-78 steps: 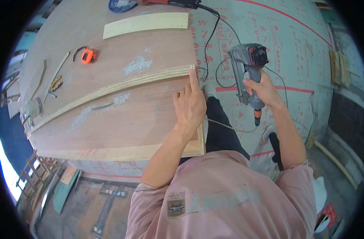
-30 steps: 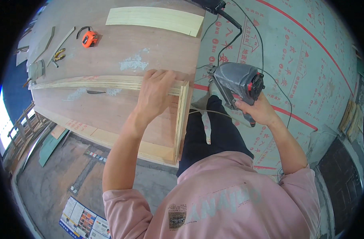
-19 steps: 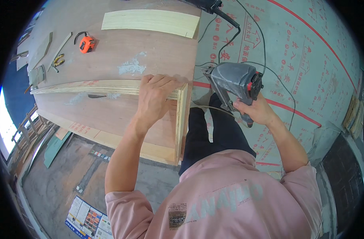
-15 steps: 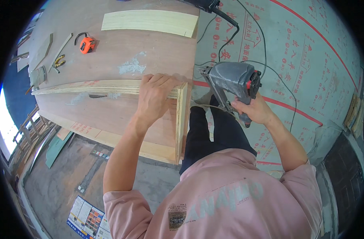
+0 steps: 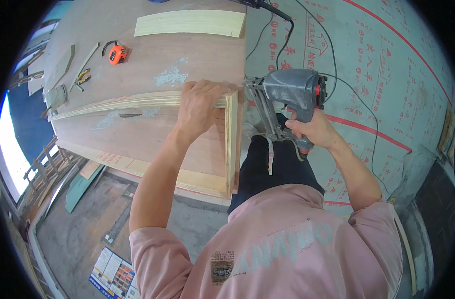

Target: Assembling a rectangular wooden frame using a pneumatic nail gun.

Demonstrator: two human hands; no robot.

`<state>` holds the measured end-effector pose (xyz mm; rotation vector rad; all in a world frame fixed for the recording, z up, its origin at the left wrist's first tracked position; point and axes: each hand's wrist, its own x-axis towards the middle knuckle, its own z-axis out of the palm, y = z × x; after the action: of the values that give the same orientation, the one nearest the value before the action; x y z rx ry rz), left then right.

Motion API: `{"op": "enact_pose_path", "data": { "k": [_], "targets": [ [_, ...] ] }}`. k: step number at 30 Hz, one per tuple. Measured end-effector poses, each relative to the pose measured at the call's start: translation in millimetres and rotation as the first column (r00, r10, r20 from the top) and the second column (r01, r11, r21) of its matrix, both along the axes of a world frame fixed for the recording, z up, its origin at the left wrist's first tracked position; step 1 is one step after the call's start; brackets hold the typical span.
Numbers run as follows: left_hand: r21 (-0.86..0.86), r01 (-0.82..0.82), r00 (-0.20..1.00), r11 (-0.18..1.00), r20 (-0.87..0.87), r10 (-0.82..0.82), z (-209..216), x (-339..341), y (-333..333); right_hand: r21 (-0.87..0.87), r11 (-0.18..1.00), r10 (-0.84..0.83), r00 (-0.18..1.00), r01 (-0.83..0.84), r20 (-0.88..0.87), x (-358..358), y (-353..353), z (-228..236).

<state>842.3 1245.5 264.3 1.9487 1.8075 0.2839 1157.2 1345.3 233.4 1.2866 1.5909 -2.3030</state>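
My left hand (image 5: pixel 200 107) is wrapped over the long plywood strip (image 5: pixel 138 101), close to where it meets a short plywood end piece (image 5: pixel 231 144) at a corner. My fingertips on the far side are partly hidden. In my right hand (image 5: pixel 318 130) is a grey nail gun (image 5: pixel 291 89), gripped by its handle. Its nose points left, just right of that corner; from this view I cannot tell whether it touches the wood. Together with a near plywood strip (image 5: pixel 200 183), the pieces form a narrow frame lying on a large wooden worktop (image 5: pixel 152 55).
On the worktop lie an orange tape measure (image 5: pixel 118 54), yellow-handled pliers (image 5: pixel 83 76), a loose pale board (image 5: pixel 190 23) and a dark slim piece (image 5: pixel 130 115). A black cable (image 5: pixel 332 47) and a hose run over the printed floor covering (image 5: pixel 347 99) at right. A colourful printed sheet (image 5: pixel 113 273) lies lower left.
My right hand has brought the nail gun left and slightly up, so its nose is nearer the frame's corner. My left hand keeps its grip on the strip. The view has shifted slightly.
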Motion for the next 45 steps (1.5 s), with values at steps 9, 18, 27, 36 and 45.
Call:
{"op": "enact_pose_path", "data": {
  "k": [9, 18, 27, 36, 45],
  "targets": [
    [0.026, 0.078, 0.994, 0.997, -0.078, -0.076, -6, -2, -4, -0.317, 0.923, -0.306, 0.915, 0.217, -0.265, 5, -65, -16],
    [-0.073, 0.093, 0.914, 0.993, -0.390, -0.114, -1, -25, -5, -0.319, 0.890, -0.423, 0.853, 0.327, -0.305, 9, -93, -17],
    [-0.063, 0.097, 0.940, 0.993, -0.323, -0.112, -11, -28, -8, -0.381, 0.865, -0.458, 0.824, 0.326, -0.334, 1, -99, -17],
    [-0.022, 0.144, 0.947, 0.989, -0.289, -0.144, -11, -29, -7, -0.473, 0.822, -0.503, 0.794, 0.317, -0.342, -9, -101, -27],
    [-0.044, 0.153, 0.946, 0.987, -0.283, -0.159, -12, -30, -4, -0.563, 0.779, -0.524, 0.780, 0.275, -0.343, -13, -101, -39]
  ]
}}
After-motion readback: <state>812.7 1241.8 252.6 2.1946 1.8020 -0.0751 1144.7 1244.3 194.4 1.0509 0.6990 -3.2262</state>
